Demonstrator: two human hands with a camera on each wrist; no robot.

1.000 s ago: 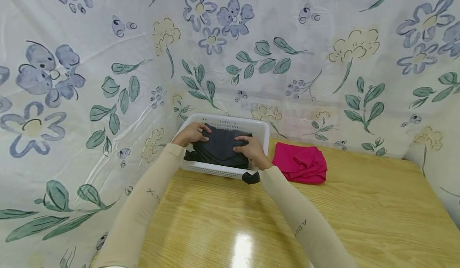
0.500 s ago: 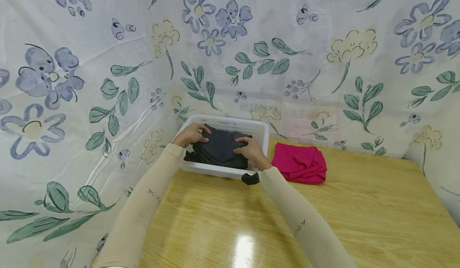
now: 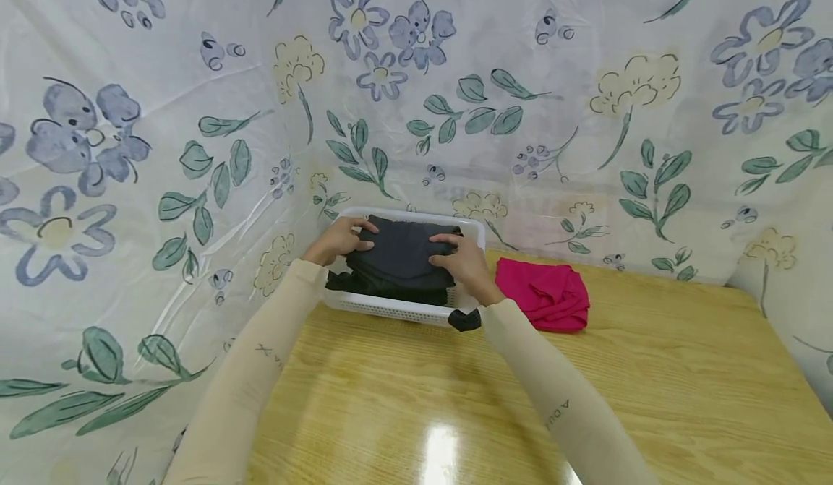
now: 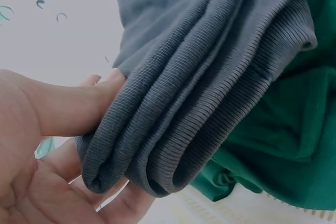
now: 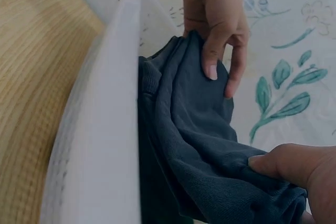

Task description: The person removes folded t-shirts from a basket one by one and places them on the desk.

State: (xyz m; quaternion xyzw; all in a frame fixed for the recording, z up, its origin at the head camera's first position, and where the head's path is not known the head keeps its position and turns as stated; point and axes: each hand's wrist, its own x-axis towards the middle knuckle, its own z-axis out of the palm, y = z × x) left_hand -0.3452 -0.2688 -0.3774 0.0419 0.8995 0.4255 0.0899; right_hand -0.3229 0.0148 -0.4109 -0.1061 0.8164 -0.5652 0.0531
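Note:
A folded dark grey garment (image 3: 406, 252) is held at its two ends over the white basket (image 3: 384, 309). My left hand (image 3: 340, 239) grips its left end; in the left wrist view, the thumb lies on top of the ribbed folded edges (image 4: 173, 124) with fingers beneath. My right hand (image 3: 467, 262) pinches the other end, its thumb on the cloth in the right wrist view. Below the grey garment, inside the basket, lies a green garment (image 4: 283, 124), which looks nearly black in the head view.
A folded magenta garment (image 3: 543, 295) lies on the wooden table (image 3: 390, 398) just right of the basket. Floral-patterned sheeting (image 3: 494, 123) rises behind and on the left, close to the basket. A black strap (image 3: 465, 319) is at my right wrist.
Both hands have lifted the grey garment slightly up from the basket's contents. More of the dark cloth beneath it now shows along the basket's front.

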